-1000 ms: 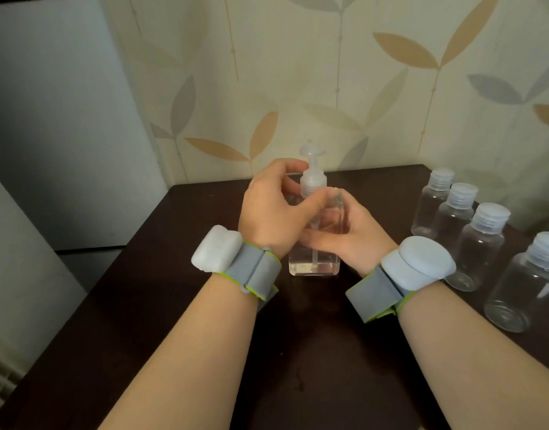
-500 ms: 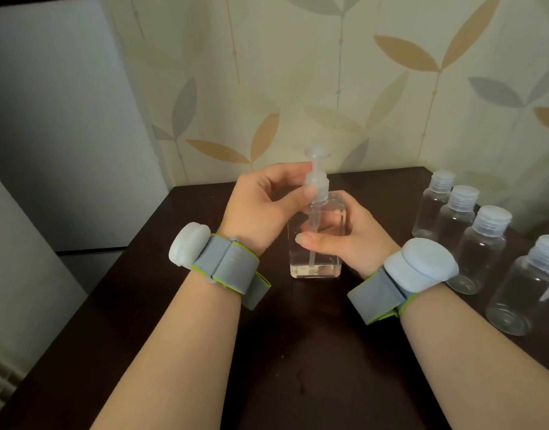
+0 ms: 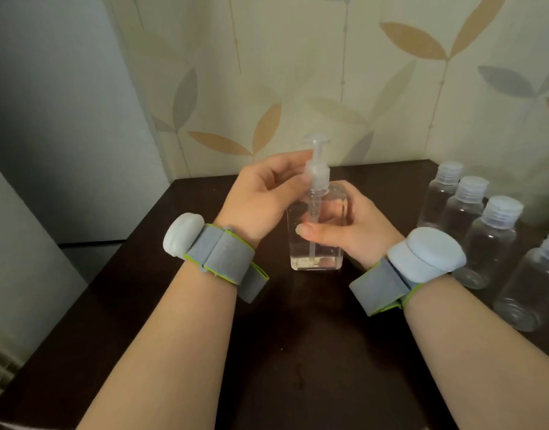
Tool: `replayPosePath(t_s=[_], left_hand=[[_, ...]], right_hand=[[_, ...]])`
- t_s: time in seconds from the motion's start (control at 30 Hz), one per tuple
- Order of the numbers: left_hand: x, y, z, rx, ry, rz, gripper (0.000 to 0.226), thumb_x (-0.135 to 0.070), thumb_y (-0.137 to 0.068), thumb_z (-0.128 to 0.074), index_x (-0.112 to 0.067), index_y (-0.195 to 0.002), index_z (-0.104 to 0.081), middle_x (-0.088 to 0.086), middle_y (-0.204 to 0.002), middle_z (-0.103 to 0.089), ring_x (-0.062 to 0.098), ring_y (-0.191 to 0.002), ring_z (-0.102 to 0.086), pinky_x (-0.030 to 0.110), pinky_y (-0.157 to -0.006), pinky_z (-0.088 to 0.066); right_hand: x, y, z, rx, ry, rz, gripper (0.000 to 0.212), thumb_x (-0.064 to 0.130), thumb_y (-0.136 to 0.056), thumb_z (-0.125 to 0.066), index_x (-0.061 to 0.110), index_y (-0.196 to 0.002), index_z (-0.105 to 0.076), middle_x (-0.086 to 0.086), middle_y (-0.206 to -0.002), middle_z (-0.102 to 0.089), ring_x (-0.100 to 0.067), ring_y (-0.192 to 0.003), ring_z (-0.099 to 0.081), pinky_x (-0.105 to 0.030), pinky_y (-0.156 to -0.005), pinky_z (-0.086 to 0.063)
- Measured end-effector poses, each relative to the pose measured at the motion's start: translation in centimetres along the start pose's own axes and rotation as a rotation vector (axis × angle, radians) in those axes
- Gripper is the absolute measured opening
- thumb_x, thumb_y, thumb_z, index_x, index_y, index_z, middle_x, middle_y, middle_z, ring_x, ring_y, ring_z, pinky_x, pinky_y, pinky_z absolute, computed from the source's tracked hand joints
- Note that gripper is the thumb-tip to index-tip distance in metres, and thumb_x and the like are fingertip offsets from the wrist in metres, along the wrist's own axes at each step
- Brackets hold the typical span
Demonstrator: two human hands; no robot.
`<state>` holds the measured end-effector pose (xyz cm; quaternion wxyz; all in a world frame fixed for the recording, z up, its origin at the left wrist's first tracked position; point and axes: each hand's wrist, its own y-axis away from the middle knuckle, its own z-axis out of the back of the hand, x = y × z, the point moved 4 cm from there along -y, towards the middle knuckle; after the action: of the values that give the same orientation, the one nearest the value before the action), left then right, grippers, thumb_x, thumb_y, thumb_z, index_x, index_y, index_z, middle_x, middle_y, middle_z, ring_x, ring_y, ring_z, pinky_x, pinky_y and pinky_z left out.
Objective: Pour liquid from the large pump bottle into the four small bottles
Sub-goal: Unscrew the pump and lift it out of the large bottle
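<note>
fingers of the left hand (image 3: 261, 197) are pinching the pump collar (image 3: 317, 176), likely unscrewing it, while the right hand (image 3: 349, 226) is gripping the large pump bottle (image 3: 316, 243), steadying it upright on the table (image 3: 298, 352); four small bottles (image 3: 484, 240) are standing capped nearby.

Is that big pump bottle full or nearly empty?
Nearly empty: the pump bottle shows clear liquid only in a shallow layer at its base.

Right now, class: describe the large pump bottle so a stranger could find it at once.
On the dark table, between both hands, stands the pump bottle. Unlike the four round capped small bottles on the right, it is square-sided with a tall pump top.
</note>
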<state>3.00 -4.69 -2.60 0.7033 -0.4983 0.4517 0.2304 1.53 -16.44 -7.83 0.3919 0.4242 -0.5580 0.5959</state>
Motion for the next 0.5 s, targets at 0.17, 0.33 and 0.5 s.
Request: replayPosePath(t_s=[0.17,0.33,0.5], left_hand=[[0.2,0.2,-0.2,-0.177,-0.083,0.011,0.03,0.001,-0.075,-0.067,-0.025,-0.086,-0.058,-0.012,-0.07,-0.06,0.003,-0.066,-0.056,0.018,-0.071,-0.047],[0.6,0.5,-1.4,-0.151,-0.389,0.057,0.079,-0.039,-0.057,-0.07,-0.018,-0.127,-0.039,-0.007,-0.114,-0.046,0.012,-0.114,-0.044,0.022,-0.096,-0.038],[-0.2,0.2,0.3,-0.034,0.036,0.118,0.051,0.012,-0.084,-0.046,0.004,-0.133,-0.033,0.013,-0.119,-0.054,0.01,-0.098,-0.058,0.015,-0.081,-0.048]], right_hand=[[-0.3,-0.2,0.2,-0.011,0.056,0.01,0.052,0.026,-0.045,-0.085,0.026,-0.087,-0.054,0.002,-0.075,-0.069,-0.021,-0.078,-0.066,-0.046,-0.082,-0.053],[0.0,-0.3,0.1,-0.022,0.11,0.046,0.048,0.025,-0.048,-0.078,0.023,-0.089,-0.054,-0.006,-0.086,-0.066,-0.027,-0.087,-0.064,-0.05,-0.088,-0.049],[0.0,0.0,0.2,-0.002,0.083,0.012,0.051,0.027,-0.049,-0.083,0.025,-0.092,-0.055,0.004,-0.074,-0.069,-0.013,-0.077,-0.065,-0.037,-0.078,-0.052]])
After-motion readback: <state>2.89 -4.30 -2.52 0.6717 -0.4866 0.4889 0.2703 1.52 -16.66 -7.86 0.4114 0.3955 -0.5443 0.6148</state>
